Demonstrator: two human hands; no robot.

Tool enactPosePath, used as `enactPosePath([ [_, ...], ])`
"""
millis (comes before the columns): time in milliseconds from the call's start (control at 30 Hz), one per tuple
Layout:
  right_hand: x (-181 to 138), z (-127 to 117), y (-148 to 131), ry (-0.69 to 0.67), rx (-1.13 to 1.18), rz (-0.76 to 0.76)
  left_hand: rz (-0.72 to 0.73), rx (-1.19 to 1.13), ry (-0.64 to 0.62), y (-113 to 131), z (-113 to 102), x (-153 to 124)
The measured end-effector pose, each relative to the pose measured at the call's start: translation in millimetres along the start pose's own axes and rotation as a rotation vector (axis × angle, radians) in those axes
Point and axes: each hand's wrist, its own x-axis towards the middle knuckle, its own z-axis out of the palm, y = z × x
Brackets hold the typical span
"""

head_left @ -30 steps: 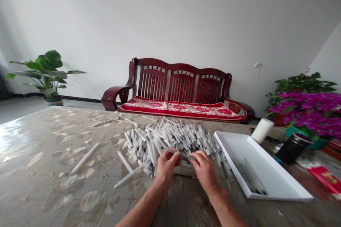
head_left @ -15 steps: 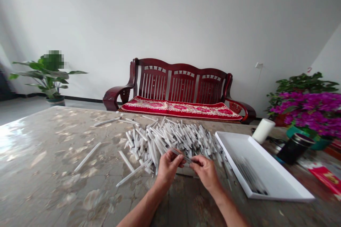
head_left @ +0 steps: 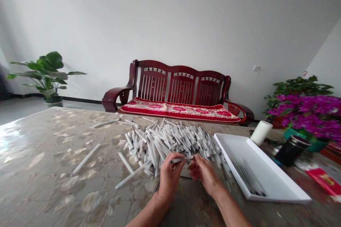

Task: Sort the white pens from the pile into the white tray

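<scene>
A big heap of white pen parts lies in the middle of the marbled table. In front of the heap my left hand is closed round one thin white pen piece, holding it level. My right hand is curled at that piece's right end, fingertips pinched on it. A shallow white tray lies just to the right of my hands, with several dark pens along its middle.
Loose white tubes are scattered left of the heap. A white cup, a black jar, a red packet and purple flowers stand at the right. A wooden bench is behind the table.
My hands have drawn closer together on the pen piece. The piece has tilted from sloping down to the right to nearly level. The view has dipped slightly.
</scene>
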Motion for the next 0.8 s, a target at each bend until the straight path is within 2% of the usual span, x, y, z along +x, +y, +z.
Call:
enactPosePath([
  [133,-2,4,-6,-0.068,0.148,0.105,0.213,0.122,-0.236,6,-5,-4],
  [233,-1,8,-13,-0.078,0.26,0.141,0.318,0.168,-0.385,5,-9,-6],
  [333,0,10,-22,-0.023,0.311,0.128,0.352,0.243,-0.429,-2,-9,-6],
  [467,-1,0,-45,0.128,0.373,0.013,0.284,0.418,-0.478,-11,-7,-6],
  [567,-5,-28,-67,0.218,0.381,-0.101,0.251,0.564,-0.654,-10,-8,-6],
  [667,-3,-74,-79,0.349,0.239,-0.212,0.249,0.665,-0.791,-7,-10,-7],
  [733,2,-110,-79,0.462,0.016,-0.253,0.255,0.701,-0.822,-7,-11,-6],
  [800,7,-147,-75,0.581,-0.41,-0.187,0.277,0.722,-0.823,-9,-12,-6],
])
